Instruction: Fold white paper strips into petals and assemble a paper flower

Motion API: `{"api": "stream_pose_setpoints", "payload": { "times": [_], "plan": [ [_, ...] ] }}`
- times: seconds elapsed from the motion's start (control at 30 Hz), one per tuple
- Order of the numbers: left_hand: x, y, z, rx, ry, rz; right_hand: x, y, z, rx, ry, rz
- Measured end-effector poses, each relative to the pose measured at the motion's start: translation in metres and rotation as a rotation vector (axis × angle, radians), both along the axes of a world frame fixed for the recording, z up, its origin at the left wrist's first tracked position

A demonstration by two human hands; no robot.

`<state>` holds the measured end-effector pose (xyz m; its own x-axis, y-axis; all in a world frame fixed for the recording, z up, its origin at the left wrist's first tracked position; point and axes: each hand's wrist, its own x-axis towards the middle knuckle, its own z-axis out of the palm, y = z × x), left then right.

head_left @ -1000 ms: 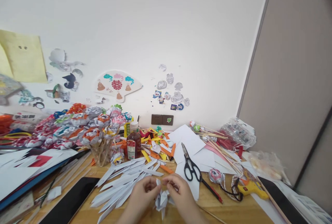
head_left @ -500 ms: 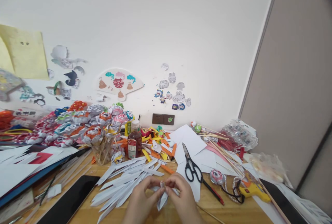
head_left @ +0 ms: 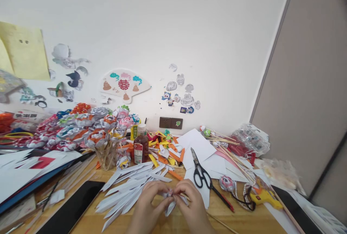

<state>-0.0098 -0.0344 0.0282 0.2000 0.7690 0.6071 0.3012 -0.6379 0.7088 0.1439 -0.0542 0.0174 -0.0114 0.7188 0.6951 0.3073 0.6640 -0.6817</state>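
Note:
Between both hands, near the table's front edge, is a small folded white paper piece (head_left: pixel 169 210) with a reddish-white tip pointing up. My left hand (head_left: pixel 153 199) pinches it from the left with thumb and forefinger. From the other side my right hand (head_left: pixel 188 200) pinches it too, thumbs almost meeting. Much of the piece hides behind the fingers. Left of the hands lie many folded white paper strips (head_left: pixel 127 190), fanned out. Black-handled scissors (head_left: pixel 200 174) rest on white sheets (head_left: pixel 196 145) to the right. A thin wooden stick (head_left: pixel 221 223) lies beside my right hand.
A phone (head_left: pixel 72 208) lies at left, another phone (head_left: pixel 295 208) at right. Nearby are a yellow glue gun (head_left: pixel 265 198), a paper flower (head_left: pixel 227 183) and a red-black pen (head_left: pixel 223 199). A bottle (head_left: pixel 141 147) stands behind the strips, beside heaped paper flowers (head_left: pixel 94 136).
Both hands stay in nearly the same place. The paper piece has turned slightly between the fingers, and its reddish tip now shows more. The view has shifted a little.

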Motion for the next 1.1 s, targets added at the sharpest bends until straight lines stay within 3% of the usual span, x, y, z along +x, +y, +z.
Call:
{"api": "stream_pose_setpoints", "payload": {
  "times": [0.3, 0.53, 0.7, 0.9, 1.0, 1.1],
  "plan": [
    [-0.002, -0.001, 0.004, 0.150, 0.071, -0.025, 0.000, -0.003, 0.002, 0.024, -0.015, -0.003],
    [-0.002, 0.002, 0.003, 0.144, 0.063, -0.059, -0.001, -0.005, 0.004, -0.008, 0.004, 0.002],
    [-0.003, 0.001, 0.007, 0.049, 0.075, -0.083, 0.000, -0.004, 0.006, -0.084, 0.033, 0.008],
    [-0.001, 0.002, 0.014, -0.259, 0.120, -0.108, 0.005, 0.003, 0.002, -0.414, 0.129, 0.137],
    [0.001, 0.008, 0.008, -0.386, 0.145, -0.117, 0.008, 0.009, -0.005, -0.553, 0.153, 0.199],
    [0.001, 0.016, -0.002, -0.450, 0.117, -0.182, 0.009, 0.013, -0.011, -0.586, 0.166, 0.213]
  ]
}}
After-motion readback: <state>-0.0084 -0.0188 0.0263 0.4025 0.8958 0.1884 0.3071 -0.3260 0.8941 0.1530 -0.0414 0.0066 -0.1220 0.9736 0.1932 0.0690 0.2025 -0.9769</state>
